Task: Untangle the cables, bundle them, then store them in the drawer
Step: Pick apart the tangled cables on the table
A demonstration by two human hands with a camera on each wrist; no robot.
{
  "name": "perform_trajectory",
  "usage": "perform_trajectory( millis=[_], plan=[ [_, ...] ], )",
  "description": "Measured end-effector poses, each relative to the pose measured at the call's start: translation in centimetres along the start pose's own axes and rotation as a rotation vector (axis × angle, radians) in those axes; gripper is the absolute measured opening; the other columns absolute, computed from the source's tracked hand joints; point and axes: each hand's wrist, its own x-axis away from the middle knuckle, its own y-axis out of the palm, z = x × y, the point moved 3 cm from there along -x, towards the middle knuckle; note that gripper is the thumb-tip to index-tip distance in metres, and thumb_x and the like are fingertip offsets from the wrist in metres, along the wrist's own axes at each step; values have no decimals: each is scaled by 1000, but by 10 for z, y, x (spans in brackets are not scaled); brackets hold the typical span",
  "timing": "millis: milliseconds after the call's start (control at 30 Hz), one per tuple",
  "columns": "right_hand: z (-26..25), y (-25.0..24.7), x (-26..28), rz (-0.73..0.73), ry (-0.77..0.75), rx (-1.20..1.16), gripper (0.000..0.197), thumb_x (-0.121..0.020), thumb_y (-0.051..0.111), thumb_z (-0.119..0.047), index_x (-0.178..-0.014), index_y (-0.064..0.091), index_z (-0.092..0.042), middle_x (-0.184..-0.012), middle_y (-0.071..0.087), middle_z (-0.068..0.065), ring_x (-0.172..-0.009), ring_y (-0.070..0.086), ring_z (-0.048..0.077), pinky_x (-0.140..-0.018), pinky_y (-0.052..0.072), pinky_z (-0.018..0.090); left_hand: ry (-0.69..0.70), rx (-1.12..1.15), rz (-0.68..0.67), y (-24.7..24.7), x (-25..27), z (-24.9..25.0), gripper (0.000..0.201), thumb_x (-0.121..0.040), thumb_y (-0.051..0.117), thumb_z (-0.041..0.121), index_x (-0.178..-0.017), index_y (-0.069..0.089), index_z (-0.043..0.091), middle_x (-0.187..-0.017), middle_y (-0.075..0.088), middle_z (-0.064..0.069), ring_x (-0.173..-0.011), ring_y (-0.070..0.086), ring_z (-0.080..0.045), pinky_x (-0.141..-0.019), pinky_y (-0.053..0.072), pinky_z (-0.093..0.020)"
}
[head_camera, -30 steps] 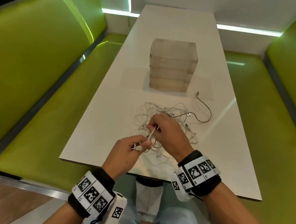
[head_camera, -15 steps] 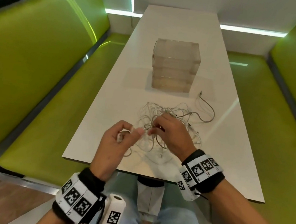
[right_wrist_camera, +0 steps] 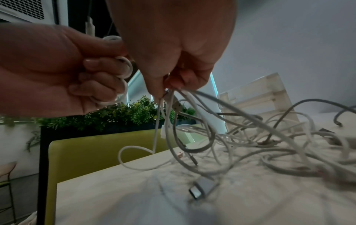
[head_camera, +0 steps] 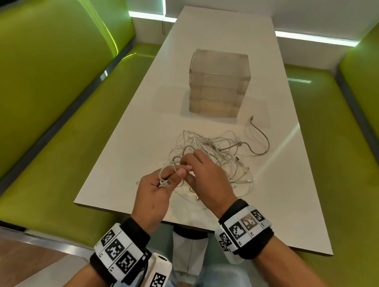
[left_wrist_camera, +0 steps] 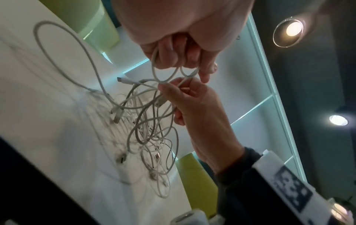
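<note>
A tangle of white cables (head_camera: 215, 155) lies on the white table (head_camera: 137, 138), near the front edge. My left hand (head_camera: 176, 174) holds a small coil of white cable (left_wrist_camera: 165, 74) looped round its curled fingers, with a plug end in the palm. Touching it from the right, my right hand (head_camera: 188, 164) pinches a strand of the same cable (right_wrist_camera: 169, 94) just above the tangle (right_wrist_camera: 250, 137). Several strands hang from that pinch down to the heap. The translucent drawer unit (head_camera: 218, 83) stands shut behind the cables, mid-table.
One grey cable (head_camera: 259, 136) curls out to the right of the heap, toward the drawer unit. A loose USB plug (right_wrist_camera: 202, 187) lies on the table near me. Green benches (head_camera: 47, 105) run along both sides of the table.
My left hand swung out to the left half a second ago and has come back against the right hand, with a loop of cable now round its fingers. The right hand stayed over the tangle.
</note>
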Motion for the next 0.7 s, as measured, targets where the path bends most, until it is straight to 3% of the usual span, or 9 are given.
perform_trajectory(
  millis=[67, 133, 233, 367, 433, 533, 600, 633, 700],
  plan=[
    [-3, -1, -3, -22, 7, 10, 17, -87, 57, -28, -93, 59, -13, -90, 55, 3, -72, 57, 20, -50, 41, 28, -23, 39, 55, -4, -1, -1, 19, -90, 55, 13, -97, 71, 4, -56, 58, 0, -57, 55, 4, -58, 40, -6],
    [1, 0, -2, -69, 38, -25, 14, -84, 65, -19, -96, 60, -14, -92, 54, -1, -77, 55, 16, -56, 42, 30, -70, 86, 133, -16, -8, -5, 23, -90, 55, 25, -97, 72, 10, -45, 34, 8, -42, 29, -2, -44, 25, -14],
    [11, -4, -1, -99, 119, -101, 12, -85, 63, -15, -95, 58, -17, -92, 59, -2, -85, 51, 16, -68, 44, 34, -94, 113, 133, -26, -15, -8, 24, -87, 56, 36, -91, 74, 21, -52, 23, 7, -49, 15, -11, -45, 15, -23],
    [25, -15, -6, -44, 239, -126, 8, -89, 59, -19, -94, 53, -20, -81, 67, -6, -76, 58, 13, -67, 46, 33, -90, 162, 95, -28, -14, -5, 24, -90, 54, 35, -88, 75, 24, -51, 23, 8, -50, 13, -13, -47, 12, -28],
    [30, -22, -5, -44, 293, -255, 9, -87, 63, -18, -92, 55, -18, -76, 66, -10, -71, 59, 5, -68, 46, 27, -121, 204, 96, -33, -15, -6, 24, -91, 54, 36, -88, 75, 24, -51, 22, 8, -51, 12, -15, -48, 11, -30],
    [17, -31, -1, -198, 233, -410, 23, -81, 72, -23, -100, 60, -19, -93, 62, -9, -74, 56, -3, -64, 42, 11, -163, 233, 12, -33, -11, -8, 24, -90, 57, 37, -87, 75, 21, -51, 22, 6, -51, 12, -14, -47, 11, -29],
    [3, -31, 6, -318, 191, -467, 40, -76, 77, -26, -111, 59, -21, -108, 60, -7, -76, 56, -5, -63, 41, 8, -193, 217, -78, -28, -5, -11, 25, -92, 56, 34, -87, 74, 18, -50, 22, 6, -49, 12, -14, -46, 12, -28],
    [-3, -29, 10, -349, 183, -489, 44, -75, 78, -26, -113, 58, -21, -108, 61, -7, -75, 57, -2, -64, 41, 9, -212, 202, -127, -25, -2, -13, 26, -93, 56, 34, -87, 74, 18, -49, 22, 6, -49, 12, -14, -46, 12, -28],
    [-9, -25, 19, -353, 216, -563, 37, -79, 74, -18, -112, 58, -16, -91, 65, -4, -69, 60, 6, -65, 44, 15, -217, 133, -224, -21, 4, -14, 23, -90, 60, 39, -91, 75, 20, -48, 30, 8, -48, 16, -12, -46, 14, -25]
  ],
)
